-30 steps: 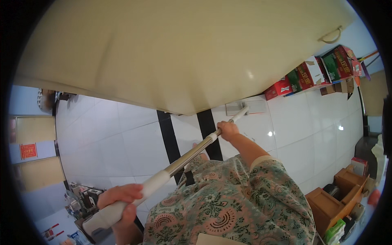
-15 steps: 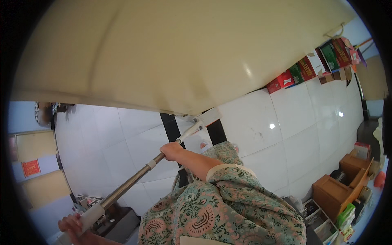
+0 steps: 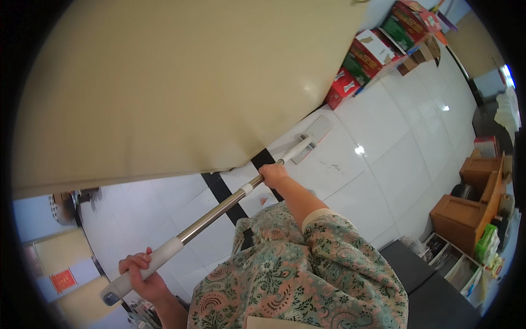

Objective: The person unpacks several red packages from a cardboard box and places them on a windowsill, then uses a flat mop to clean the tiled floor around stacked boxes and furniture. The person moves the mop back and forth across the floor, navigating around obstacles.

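My left hand [image 3: 139, 272] grips the thick pale handle end of a flat mop [image 3: 211, 220] at the lower left. Further down the pole, my right hand [image 3: 273, 175] wraps round the metal shaft close to its white lower joint. The mop slants from the lower left up to the middle, and its flat rectangular head [image 3: 316, 137] lies on the white tiled floor [image 3: 350, 203]. Beside the head stands a big cream-coloured panel [image 3: 164, 93], which looks like a door. Some dark smudges mark the tile to the right of the head.
Red and green cartons [image 3: 378, 52] are stacked along the panel's far right side. At the right are a brown wooden cabinet [image 3: 457, 219] and a divided white bin [image 3: 452, 260]. A dark strip [image 3: 219, 189] crosses the floor near my feet.
The mop head has slid right, out from near the panel's lower edge to the open tile. Both hands moved right with the pole, and my left hand rose. The view has also turned.
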A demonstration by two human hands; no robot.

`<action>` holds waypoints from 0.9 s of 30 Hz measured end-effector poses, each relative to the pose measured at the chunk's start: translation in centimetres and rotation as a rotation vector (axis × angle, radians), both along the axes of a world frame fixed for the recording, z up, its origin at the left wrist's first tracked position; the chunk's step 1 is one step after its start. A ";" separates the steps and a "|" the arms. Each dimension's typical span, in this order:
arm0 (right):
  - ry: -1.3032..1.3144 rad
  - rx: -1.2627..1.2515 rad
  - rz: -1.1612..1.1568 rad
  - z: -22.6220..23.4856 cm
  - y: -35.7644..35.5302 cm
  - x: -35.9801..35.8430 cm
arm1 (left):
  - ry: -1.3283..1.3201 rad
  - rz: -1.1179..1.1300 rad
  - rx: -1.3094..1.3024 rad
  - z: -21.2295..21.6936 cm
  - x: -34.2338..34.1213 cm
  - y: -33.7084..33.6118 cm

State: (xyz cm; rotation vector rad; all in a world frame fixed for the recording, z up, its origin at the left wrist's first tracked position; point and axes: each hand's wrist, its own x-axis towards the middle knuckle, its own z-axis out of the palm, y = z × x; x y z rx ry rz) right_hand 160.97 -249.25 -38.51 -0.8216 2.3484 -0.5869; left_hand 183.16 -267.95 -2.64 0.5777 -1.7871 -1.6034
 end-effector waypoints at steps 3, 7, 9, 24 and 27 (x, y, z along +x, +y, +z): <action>0.014 0.067 -0.211 0.1 5.2 -3.1 | -0.038 -0.101 -0.014 -1.0 -4.8 3.8; 0.045 -0.052 -0.507 -0.6 11.7 -5.6 | -0.039 -0.406 -0.077 -0.1 -11.2 7.9; 0.054 -0.137 -0.667 1.1 13.6 -5.8 | -0.041 -0.565 -0.152 1.2 -13.9 9.2; 0.028 -0.373 -0.807 8.3 19.5 4.3 | 0.122 -1.007 -0.188 11.3 -13.1 12.9; 0.050 -0.423 -0.728 9.5 16.7 0.1 | 0.151 -0.834 -0.166 12.5 -12.9 11.6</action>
